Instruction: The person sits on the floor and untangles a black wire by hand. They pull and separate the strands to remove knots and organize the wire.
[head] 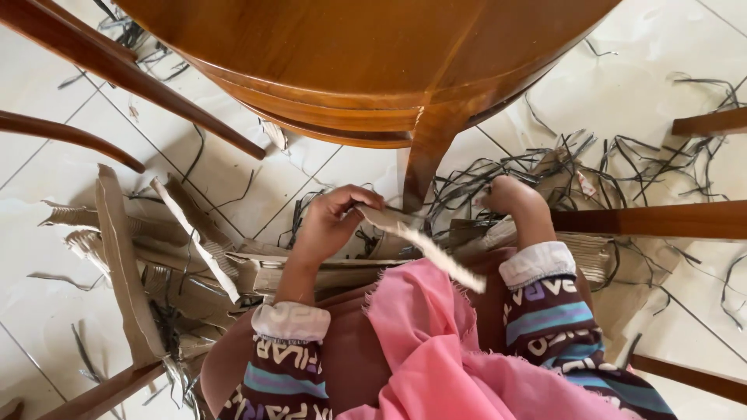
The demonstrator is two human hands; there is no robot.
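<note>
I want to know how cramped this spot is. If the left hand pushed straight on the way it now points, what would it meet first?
Probably the wooden table leg: the left hand, gripping a cardboard strip, points up and right toward it. Depth is unclear.

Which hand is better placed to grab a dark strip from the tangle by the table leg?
Right hand, probably: it sits against the tangle. Left hand is pinching a cardboard strip.

A home dining room turned craft space: a round polished wooden surface (350, 54) and chair legs (140, 78) stand on white floor tiles (646, 85) littered with torn cardboard (124, 264) and dark strips (622, 159).
</note>
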